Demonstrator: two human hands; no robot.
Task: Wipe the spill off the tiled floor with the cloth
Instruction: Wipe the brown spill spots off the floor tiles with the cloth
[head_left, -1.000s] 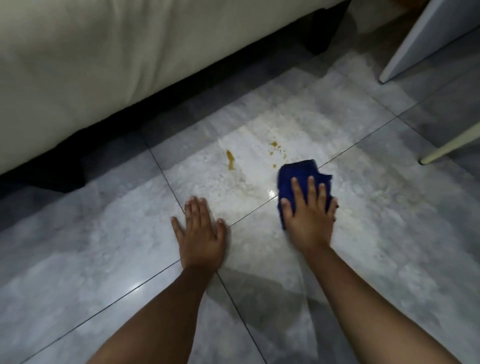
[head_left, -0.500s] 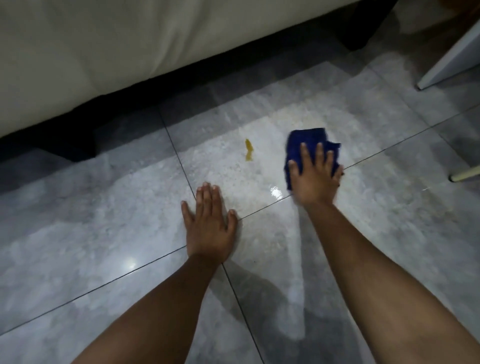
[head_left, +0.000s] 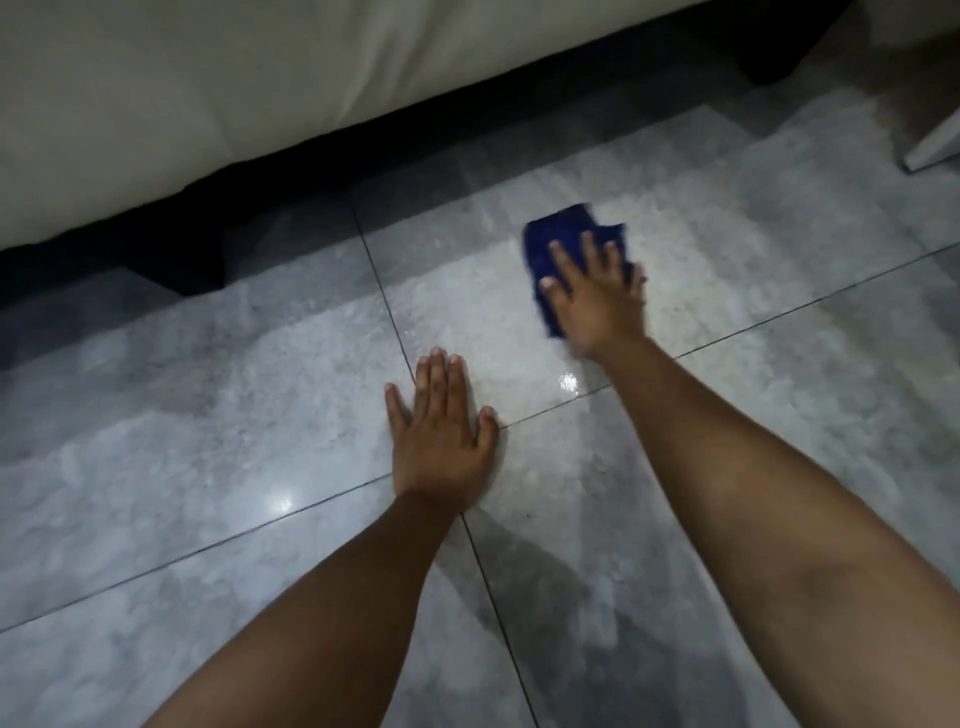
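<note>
Wiping is under way: your right hand (head_left: 597, 296) presses flat on the cloth (head_left: 563, 241), left hand (head_left: 441, 431) spread empty on the tiled floor (head_left: 208, 415); next, sweep any remaining residue

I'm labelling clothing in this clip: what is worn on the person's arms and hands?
Nothing that shows. The left hand and right hand are bare, with no gloves, rings or watch visible. Both forearms are bare to the frame edge, so no sleeves are in view.

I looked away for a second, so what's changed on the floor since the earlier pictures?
The right hand slid the blue cloth forward over the yellow spots, which no longer show. The left hand stayed flat on the tiled floor.
</note>
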